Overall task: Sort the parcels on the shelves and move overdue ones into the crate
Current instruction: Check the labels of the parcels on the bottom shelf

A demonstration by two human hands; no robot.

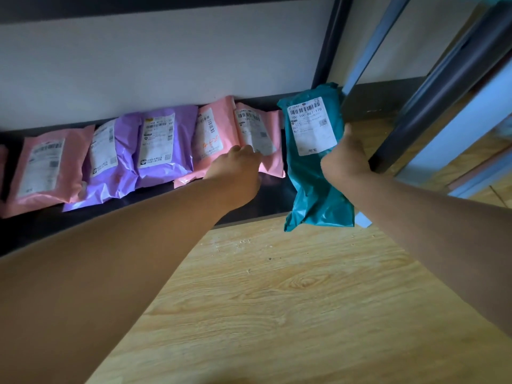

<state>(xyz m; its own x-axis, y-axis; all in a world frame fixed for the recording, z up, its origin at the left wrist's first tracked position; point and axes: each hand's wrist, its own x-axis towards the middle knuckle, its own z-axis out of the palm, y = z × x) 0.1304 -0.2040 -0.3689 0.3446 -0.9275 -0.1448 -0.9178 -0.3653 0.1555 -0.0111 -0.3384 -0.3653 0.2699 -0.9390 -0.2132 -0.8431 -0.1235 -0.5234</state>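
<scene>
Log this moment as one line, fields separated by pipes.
right hand: holds teal parcel off shelf | left hand: fingers on rightmost pink parcel | crate: not in view

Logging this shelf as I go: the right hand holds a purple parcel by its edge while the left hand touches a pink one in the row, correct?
Not quite. In the head view the right hand holds a teal parcel, not purple. The left hand does touch a pink parcel in the row.

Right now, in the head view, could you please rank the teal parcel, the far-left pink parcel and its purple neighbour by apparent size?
1. Teal parcel, though it is held nearer the camera.
2. Far-left pink parcel and purple neighbour: too alike to rank, since they overlap.
</scene>
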